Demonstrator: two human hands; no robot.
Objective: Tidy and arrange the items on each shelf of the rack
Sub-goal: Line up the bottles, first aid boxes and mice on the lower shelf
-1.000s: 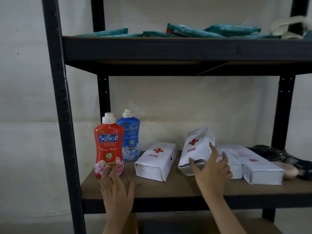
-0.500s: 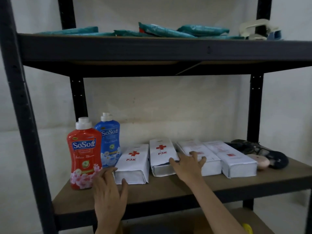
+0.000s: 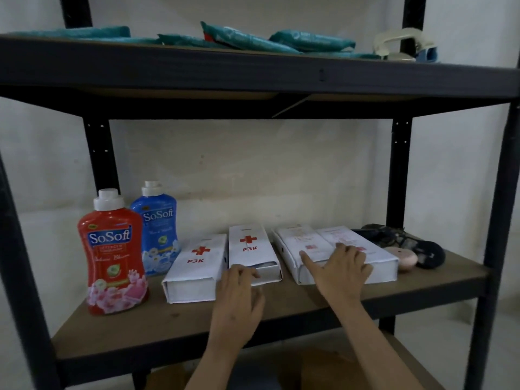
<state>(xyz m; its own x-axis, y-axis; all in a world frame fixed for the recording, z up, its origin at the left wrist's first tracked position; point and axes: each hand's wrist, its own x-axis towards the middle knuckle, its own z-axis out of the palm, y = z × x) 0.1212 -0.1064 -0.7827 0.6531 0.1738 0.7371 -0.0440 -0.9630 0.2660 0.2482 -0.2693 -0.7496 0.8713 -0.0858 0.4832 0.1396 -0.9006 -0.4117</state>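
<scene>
Your left hand (image 3: 237,296) pinches the near end of the second P3K box (image 3: 251,250). Your right hand (image 3: 342,273) rests flat, fingers straight, on the third box (image 3: 302,246).

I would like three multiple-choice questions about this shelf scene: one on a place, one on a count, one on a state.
1. Where is the red bottle?
A. left end of the shelf
B. right end
C. upper shelf

2. How many white boxes lie on this shelf?
A. two
B. four
C. six

3. How do the boxes lie?
A. stacked
B. standing upright
C. flat, side by side

Answers:
1 A: it stands left of the blue bottle.
2 B: two show a red cross, two show print.
3 C: all four lie flat in a row.
</scene>
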